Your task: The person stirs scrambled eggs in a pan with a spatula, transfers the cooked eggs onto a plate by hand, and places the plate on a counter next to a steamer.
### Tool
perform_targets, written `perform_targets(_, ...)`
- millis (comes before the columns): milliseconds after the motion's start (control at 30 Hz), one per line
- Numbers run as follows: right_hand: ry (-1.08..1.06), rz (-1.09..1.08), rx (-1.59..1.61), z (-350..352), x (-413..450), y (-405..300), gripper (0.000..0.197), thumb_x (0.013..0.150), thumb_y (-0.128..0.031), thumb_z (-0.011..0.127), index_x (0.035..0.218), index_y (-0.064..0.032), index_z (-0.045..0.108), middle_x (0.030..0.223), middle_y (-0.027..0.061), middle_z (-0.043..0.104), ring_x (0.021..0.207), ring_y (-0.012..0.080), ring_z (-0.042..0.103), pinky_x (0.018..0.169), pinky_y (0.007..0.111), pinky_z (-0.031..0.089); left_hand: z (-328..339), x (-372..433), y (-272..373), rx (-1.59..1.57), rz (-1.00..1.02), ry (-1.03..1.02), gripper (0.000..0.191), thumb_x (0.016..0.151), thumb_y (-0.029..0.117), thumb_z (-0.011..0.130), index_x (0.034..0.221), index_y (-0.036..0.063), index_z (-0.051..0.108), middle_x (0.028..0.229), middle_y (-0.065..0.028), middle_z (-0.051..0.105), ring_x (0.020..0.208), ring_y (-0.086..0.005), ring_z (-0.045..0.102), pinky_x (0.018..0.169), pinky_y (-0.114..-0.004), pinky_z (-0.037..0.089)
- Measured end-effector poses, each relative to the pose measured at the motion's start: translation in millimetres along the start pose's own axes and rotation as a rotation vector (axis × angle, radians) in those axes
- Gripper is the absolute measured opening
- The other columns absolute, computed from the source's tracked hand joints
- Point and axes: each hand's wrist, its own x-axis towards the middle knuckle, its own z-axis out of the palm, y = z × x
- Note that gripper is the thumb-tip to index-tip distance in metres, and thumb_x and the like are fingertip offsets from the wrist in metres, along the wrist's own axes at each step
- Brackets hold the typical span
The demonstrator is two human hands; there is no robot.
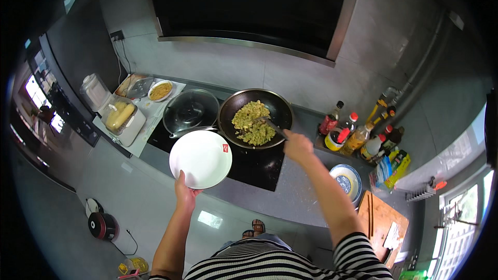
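Observation:
My left hand (186,193) grips the near rim of a round white plate (199,159), which bears a small red sticker and no food. The plate is held over the front left of the black cooktop (255,166). In my right hand (298,146) is the handle of a metal spatula (275,127), its blade among the food in a dark wok (282,109). Yellow-green chopped food (255,122), perhaps egg with vegetables, lies in the wok. Left of the wok rests a glass lid (190,111).
At the left stand a steamer-like appliance (128,124) and a bowl of yellowish strips (160,91). Seasoning bottles (356,138) line the right back. Nearer are a blue-patterned bowl (345,182) and a wooden board (383,217) with chopsticks (370,216). A range hood (249,44) hangs above.

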Motion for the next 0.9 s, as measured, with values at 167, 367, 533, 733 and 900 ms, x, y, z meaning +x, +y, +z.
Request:
perform_targets(167,0.051,-0.264,-0.100,-141.4,-103.4,51.9,0.062,0.124,-0.031,0.085,0.185,-0.0296,0.083,0.164,0.0211,0.095,0.146,0.0488,0.094,0.123,0.065,0.076,17.0,2.9,6.2,-0.001,0.048,-0.039,0.091,0.142,0.070,0.058,0.200,0.0012,0.047,0.181,-0.0241,0.080,0.145,-0.0369,0.092,0.106,-0.054,0.080)
perform_targets(367,0.097,-0.177,-0.175,-14.1,-15.6,27.2,0.067,0.124,-0.020,0.084,0.190,-0.0310,0.078,0.149,0.0186,0.096,0.130,0.0512,0.098,0.111,0.063,0.080,57.1,27.8,4.7,-0.072,0.033,-0.063,0.087,0.143,0.066,0.059,0.198,-0.0004,0.049,0.175,-0.0244,0.084,0.149,-0.0369,0.092,0.105,-0.053,0.082)
perform_targets(533,0.229,-0.167,-0.304,-46.1,-25.2,27.9,0.067,0.122,-0.013,0.082,0.185,-0.0349,0.083,0.140,0.0121,0.095,0.121,0.0424,0.100,0.098,0.057,0.081,62.5,15.6,30.5,-0.093,0.011,0.028,0.086,0.143,0.063,0.061,0.196,-0.0034,0.049,0.170,-0.0261,0.086,0.146,-0.0379,0.094,0.101,-0.053,0.083)
perform_targets(733,0.207,-0.158,-0.417,-114.3,-52.8,49.8,0.057,0.114,-0.015,0.088,0.167,-0.0331,0.096,0.130,0.0128,0.098,0.120,0.0397,0.100,0.097,0.056,0.080,72.8,54.4,55.5,-0.064,0.029,-0.070,0.090,0.143,0.063,0.062,0.197,-0.0063,0.046,0.170,-0.0263,0.085,0.136,-0.0387,0.096,0.097,-0.052,0.084)
perform_targets(900,0.252,-0.028,-0.161,-81.6,-11.0,26.0,0.051,0.123,-0.027,0.088,0.174,-0.0318,0.092,0.138,0.0185,0.101,0.127,0.0468,0.099,0.106,0.062,0.080,73.7,83.8,70.6,-0.050,-0.005,-0.172,0.095,0.141,0.066,0.066,0.202,-0.0017,0.041,0.181,-0.0285,0.077,0.150,-0.0394,0.091,0.104,-0.056,0.083)
